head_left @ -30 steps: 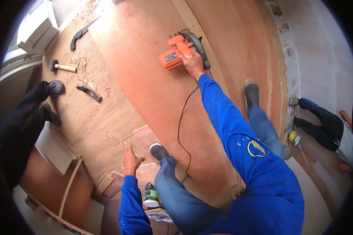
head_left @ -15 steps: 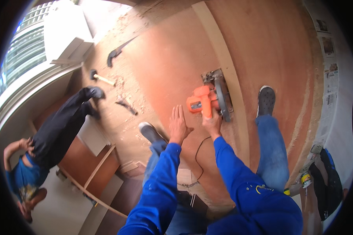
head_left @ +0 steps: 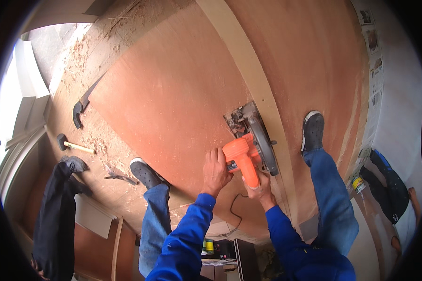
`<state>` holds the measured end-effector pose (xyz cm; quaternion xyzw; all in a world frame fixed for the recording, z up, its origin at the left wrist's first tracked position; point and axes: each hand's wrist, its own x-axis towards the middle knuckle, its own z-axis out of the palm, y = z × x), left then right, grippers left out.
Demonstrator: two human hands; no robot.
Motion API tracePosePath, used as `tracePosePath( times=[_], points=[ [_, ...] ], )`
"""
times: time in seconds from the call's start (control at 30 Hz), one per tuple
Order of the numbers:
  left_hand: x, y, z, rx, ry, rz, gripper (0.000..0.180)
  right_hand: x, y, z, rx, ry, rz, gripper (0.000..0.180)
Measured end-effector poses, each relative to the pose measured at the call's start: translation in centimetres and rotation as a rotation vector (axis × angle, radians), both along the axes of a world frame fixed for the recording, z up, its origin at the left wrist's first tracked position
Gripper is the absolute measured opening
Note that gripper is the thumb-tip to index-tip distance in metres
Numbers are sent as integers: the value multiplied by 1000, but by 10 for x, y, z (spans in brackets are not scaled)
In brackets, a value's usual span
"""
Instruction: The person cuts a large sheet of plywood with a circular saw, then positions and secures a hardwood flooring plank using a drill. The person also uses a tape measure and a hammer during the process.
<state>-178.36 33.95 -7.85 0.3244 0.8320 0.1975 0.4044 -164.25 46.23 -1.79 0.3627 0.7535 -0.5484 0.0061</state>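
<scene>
An orange circular saw point(head_left: 239, 152) with a dark blade guard sits on a reddish plywood sheet point(head_left: 173, 93). Its side lies along a long pale wood strip point(head_left: 248, 56). My right hand point(head_left: 262, 191) is wrapped round the saw's rear handle. Against the left end of the motor housing rests my left hand point(head_left: 215, 172), with its fingers bent together over the edge; the fingertips are partly hidden. A dark cord point(head_left: 237, 210) trails back from the saw toward me.
My shoes stand on either side of the saw. To the left lie a handsaw point(head_left: 79, 110), a mallet point(head_left: 75, 145), a dark metal tool point(head_left: 119, 176) and wood shavings. A person in dark trousers point(head_left: 56, 220) is at the far left. A can point(head_left: 358, 184) and dark cloth point(head_left: 384, 192) lie at right.
My left hand has gone from flat and held apart to resting on the saw's motor housing. The view has shifted, and the saw appears nearer and lower.
</scene>
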Motion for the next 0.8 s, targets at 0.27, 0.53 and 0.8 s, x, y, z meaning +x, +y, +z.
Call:
tracePosePath(
  times=[0.27, 0.53, 0.8],
  points=[
    [-43, 15, 1, 43, 74, 77, 89, -44, 19, -1, -37, -14, 112, 30],
    [-162, 45, -11, 35, 116, 41, 85, -170, 56, -21, 129, 256, 89, 22],
    [-302, 74, -42, 206, 152, 0, 97, -300, 91, -36, 87, 289, 123, 31]
  ],
)
